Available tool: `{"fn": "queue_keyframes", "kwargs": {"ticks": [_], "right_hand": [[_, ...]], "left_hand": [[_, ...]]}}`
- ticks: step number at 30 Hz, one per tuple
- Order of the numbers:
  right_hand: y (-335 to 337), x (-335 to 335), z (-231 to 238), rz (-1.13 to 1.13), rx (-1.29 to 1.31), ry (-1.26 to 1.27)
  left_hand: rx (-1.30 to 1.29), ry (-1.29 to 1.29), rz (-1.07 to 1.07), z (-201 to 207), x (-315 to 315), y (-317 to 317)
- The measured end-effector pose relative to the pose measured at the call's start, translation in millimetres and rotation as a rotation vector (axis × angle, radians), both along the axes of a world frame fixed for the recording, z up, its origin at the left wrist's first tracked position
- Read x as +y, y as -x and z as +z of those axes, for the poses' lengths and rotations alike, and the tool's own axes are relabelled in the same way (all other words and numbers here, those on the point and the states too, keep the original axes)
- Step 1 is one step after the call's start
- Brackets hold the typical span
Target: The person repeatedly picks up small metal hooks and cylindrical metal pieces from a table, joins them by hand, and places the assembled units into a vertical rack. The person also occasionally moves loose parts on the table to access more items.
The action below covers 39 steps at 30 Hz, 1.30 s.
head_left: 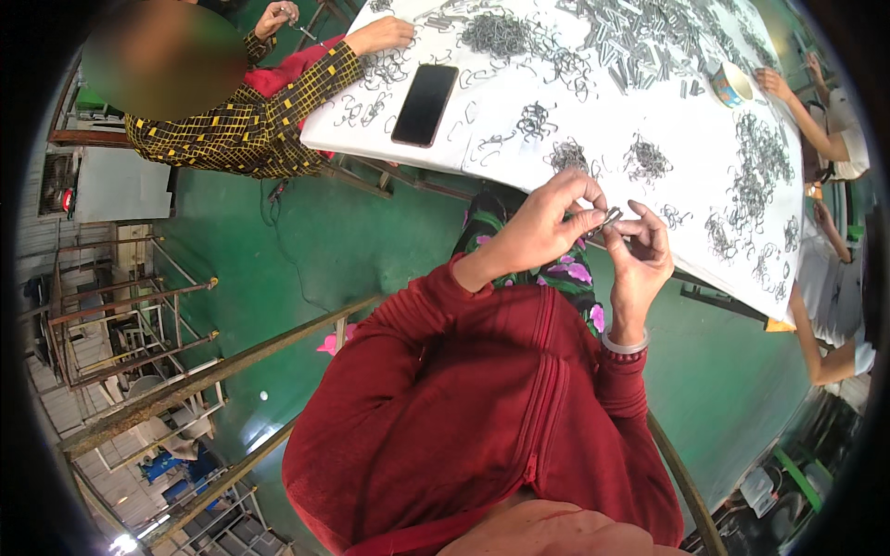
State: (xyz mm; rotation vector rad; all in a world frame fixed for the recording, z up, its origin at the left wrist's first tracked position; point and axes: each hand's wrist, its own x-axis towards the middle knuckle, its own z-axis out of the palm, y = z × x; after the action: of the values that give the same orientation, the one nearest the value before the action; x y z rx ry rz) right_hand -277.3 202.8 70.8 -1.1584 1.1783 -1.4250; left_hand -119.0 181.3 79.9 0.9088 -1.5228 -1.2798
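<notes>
My left hand [547,222] and my right hand [642,252] meet at the near edge of a white-covered table [501,111]. Together they pinch a small silvery metal clip [612,219] between thumbs and fingertips. My sleeves are dark red, and a pale bangle sits on my right wrist. Small heaps of bent wire pieces [646,159] lie on the cloth just beyond my hands. Whether a wire is being fitted into the clip is too small to tell.
A black phone [425,104] lies on the table to the left. A person in a black-and-yellow checked top [250,120] works at the far left edge; other people's arms [816,120] reach in at the right beside a tape roll [732,83]. Green floor and rusty metal racks [139,315] lie left.
</notes>
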Motion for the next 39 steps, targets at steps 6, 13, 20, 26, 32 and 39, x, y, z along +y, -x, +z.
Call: {"fn": "queue_keyframes", "kwargs": {"ticks": [6,13,20,26,32,39], "right_hand": [[-8.1,10.2,1.0,0.013,0.196,0.073],[26.8,-29.7,-7.2,-0.079,0.188,0.089],[35.4,-241.1,-37.4,0.030,0.339,0.119],[20.3,-378.1,-102.8,0.008,1.161,0.177],[29.6,-380.7,-89.6,0.055,0.848,0.104],[53.7,-317.2,-25.3,0.199,-0.096,-0.132]], "left_hand": [[0.039,-0.015,0.088,2.9,9.9,7.2],[0.074,0.118,0.165,2.8,12.0,11.8],[-0.005,-0.035,0.087,7.9,13.0,1.5],[-0.056,-0.132,0.096,4.2,9.3,0.1],[-0.060,-0.164,0.137,-2.2,8.5,-6.2],[0.002,-0.104,0.121,-10.3,11.2,-1.9]]}}
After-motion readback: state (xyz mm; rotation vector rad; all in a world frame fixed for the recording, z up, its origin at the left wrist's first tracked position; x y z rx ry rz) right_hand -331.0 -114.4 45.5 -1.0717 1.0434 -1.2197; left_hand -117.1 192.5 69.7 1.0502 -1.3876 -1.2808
